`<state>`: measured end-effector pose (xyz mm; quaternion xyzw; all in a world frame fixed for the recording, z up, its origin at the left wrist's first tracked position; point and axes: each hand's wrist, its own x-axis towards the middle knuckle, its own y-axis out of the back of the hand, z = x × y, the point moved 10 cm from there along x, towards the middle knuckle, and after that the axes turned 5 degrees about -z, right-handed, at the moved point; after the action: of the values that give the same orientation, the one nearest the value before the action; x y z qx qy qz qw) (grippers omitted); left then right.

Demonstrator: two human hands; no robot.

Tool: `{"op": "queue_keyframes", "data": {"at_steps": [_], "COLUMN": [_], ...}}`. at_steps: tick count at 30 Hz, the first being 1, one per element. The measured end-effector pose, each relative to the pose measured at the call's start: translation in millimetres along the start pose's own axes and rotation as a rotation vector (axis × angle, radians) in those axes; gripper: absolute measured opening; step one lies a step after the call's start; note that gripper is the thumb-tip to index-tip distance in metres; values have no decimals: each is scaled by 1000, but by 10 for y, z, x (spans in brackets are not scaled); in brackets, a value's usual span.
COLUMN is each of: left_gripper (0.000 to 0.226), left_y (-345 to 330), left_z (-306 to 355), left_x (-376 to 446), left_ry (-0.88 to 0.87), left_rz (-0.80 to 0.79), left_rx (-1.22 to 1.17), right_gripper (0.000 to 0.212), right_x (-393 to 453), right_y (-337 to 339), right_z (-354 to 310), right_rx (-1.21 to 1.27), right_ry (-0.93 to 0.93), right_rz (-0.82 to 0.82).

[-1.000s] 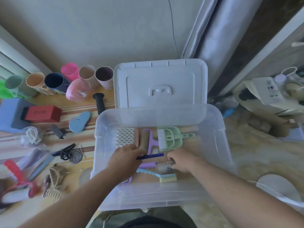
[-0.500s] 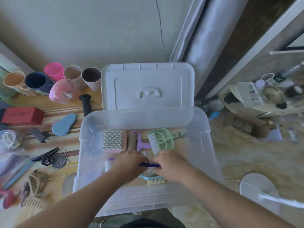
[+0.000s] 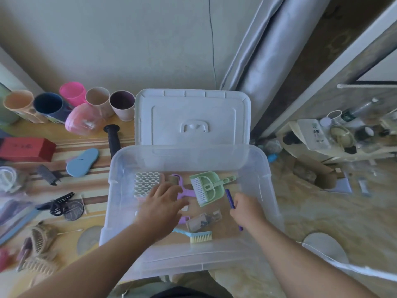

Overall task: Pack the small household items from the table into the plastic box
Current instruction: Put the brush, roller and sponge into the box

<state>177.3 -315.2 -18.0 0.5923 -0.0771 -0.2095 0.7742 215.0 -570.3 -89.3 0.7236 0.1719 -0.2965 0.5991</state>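
Head view: right hand [image 3: 247, 211] grips purple pen [image 3: 229, 198] over plastic box [image 3: 189, 258], probably for laying down; left hand [image 3: 163, 203] hovers open, fingers spread.

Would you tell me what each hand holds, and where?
Right hand grips the dark purple pen around its middle. Left hand holds nothing.

Dustpan [image 3: 206, 188] in box [image 3: 189, 254], lid [image 3: 192, 117] behind.

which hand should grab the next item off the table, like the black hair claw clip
Left, most likely. The left hand is open and holds nothing, and the black hair claw clip lies on the table left of the plastic box. The right hand grips a purple pen at the box's far side.
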Motion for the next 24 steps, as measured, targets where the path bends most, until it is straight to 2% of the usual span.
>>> {"op": "queue_keyframes", "data": {"at_steps": [4,7,10,12,15,18,22,24], "left_gripper": [34,30,32,40,53,54,56,55], "left_y": [210,490,638,644,662,675,538,421], "left_z": [-267,-436,-698,-872,-1080,-1233,-1483,-1679], "left_x": [-273,-494,-753,-928,-1114,-1215,-1366,-1483], "left_ry": [11,32,160,268,388,403,340,343], "left_rz": [109,177,143,114,140,209,202,159], "left_rx": [101,130,125,85,-21,-110,-241,-275], "right_gripper": [13,16,7,19,29,23,6,10], "right_x": [197,279,308,279,28,-280,-829,-1059], "right_y": [-263,-415,-384,-269,43,177,117,123], "right_z": [-59,-174,-318,-520,-1054,-1631,-2552,-2949], "right_rx": [-110,-122,-140,-136,-174,-200,-5,54], "right_ry": [-85,-73,-24,29,142,267,662,801], "right_rz": [-84,-123,-107,-71,21,9,26,75]}}
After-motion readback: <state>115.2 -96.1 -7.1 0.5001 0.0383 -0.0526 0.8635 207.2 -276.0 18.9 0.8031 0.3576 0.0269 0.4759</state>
